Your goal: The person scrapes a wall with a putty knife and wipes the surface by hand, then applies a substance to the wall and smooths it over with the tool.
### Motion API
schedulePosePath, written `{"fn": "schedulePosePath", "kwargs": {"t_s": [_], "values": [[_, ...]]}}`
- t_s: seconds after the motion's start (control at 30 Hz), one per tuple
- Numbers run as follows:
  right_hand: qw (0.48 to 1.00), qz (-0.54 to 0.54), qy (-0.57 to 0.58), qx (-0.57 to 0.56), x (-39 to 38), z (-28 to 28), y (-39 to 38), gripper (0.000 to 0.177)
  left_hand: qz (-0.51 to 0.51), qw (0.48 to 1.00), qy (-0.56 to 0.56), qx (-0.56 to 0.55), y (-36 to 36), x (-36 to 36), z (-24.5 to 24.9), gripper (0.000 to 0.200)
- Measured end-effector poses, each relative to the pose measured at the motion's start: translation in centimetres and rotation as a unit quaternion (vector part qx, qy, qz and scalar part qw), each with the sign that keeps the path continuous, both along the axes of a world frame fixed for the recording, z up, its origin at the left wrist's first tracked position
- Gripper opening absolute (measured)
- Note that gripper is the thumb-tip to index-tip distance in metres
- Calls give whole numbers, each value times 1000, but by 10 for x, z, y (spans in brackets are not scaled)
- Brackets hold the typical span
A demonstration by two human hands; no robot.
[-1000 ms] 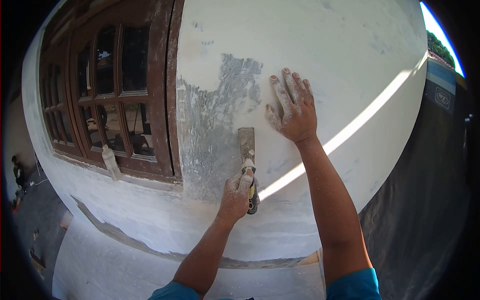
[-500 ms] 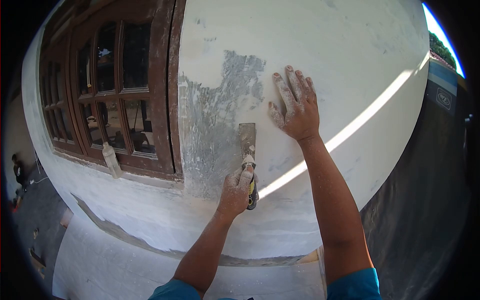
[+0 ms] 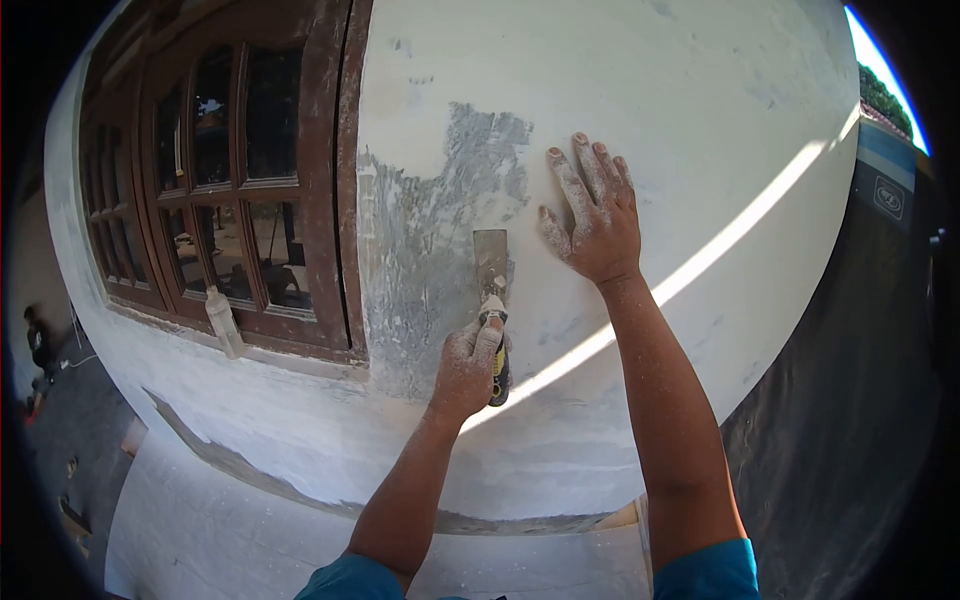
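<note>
White powder coats my left hand (image 3: 468, 365), whose fingers wrap round the black and yellow handle of a putty knife (image 3: 491, 262). The knife's blade points up the wall and lies over the right edge of a rough grey patch (image 3: 425, 240). Whitish filler clings near the base of the blade. To the right of the patch, my right hand (image 3: 597, 215) rests spread on the white wall (image 3: 720, 110), its fingers apart and dusty, holding nothing.
A brown wooden window (image 3: 240, 190) with glass panes is on the left. A clear bottle (image 3: 223, 322) leans on its sill. A bright sunlight strip crosses the wall. At the far left a person (image 3: 38, 340) is seen in the distance. Dark sheeting (image 3: 830, 400) hangs at the right.
My left hand and the putty knife have moved slightly up and to the left. My right hand has stayed in practically the same place on the wall.
</note>
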State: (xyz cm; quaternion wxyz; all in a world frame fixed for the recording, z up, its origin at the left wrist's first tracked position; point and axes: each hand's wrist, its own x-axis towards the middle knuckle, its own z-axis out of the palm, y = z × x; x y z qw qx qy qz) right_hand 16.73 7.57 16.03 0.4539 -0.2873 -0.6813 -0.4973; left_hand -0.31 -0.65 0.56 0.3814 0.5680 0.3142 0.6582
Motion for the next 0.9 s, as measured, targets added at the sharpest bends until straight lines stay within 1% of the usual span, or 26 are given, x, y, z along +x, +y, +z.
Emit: {"fn": "schedulePosePath", "kwargs": {"t_s": [0.03, 0.07, 0.13, 0.17, 0.2, 0.27, 0.3, 0.37, 0.47, 0.57, 0.67, 0.77, 0.87, 0.9], "values": [[1000, 0, -1, 4, 0, 0, 0, 62, 42, 997, 35, 58, 3, -1, -1, 43], [1000, 1, -2, 3, 0, -1, 0, 62, 44, 997, 35, 57, -2, -1, -6, 43], [1000, 2, -2, 12, 0, 0, 0, 62, -34, 996, -32, -74, -14, -1, -18, 43], [1000, 1, 0, 14, 0, 1, 0, 62, -19, 999, -15, -46, -7, -2, -23, 43], [1000, -3, 0, 12, 0, 0, 0, 62, -20, 999, -15, -47, -7, -2, -17, 43], [1000, -4, 0, 6, 0, 0, 0, 61, 1, 1000, 14, 7, -9, -5, 3, 42], [1000, -1, -1, 6, 0, 0, 0, 61, 0, 1000, 15, 3, -11, -5, 0, 42], [1000, 1, -2, 8, 1, 0, -1, 62, -41, 996, -12, -76, -12, -5, -7, 41], [1000, -11, 3, 4, 0, 1, -2, 61, -37, 997, 0, -73, -6, -5, -21, 40], [1000, -8, 3, -2, 0, 0, 0, 62, -36, 998, 3, -41, -9, -8, 10, 40], [1000, 0, 1, 2, 1, -1, 0, 62, -22, 998, 11, -55, -4, -4, -19, 39], [1000, 0, 1, 9, 1, 0, 0, 62, -17, 998, 12, -51, -1, -5, -23, 39], [1000, 1, 4, -3, 0, -1, -1, 62, -42, 999, 16, -22, -8, -8, 3, 40], [1000, 4, 2, 0, 1, -1, 0, 62, -41, 999, 17, -24, -9, -9, -4, 40]]}}
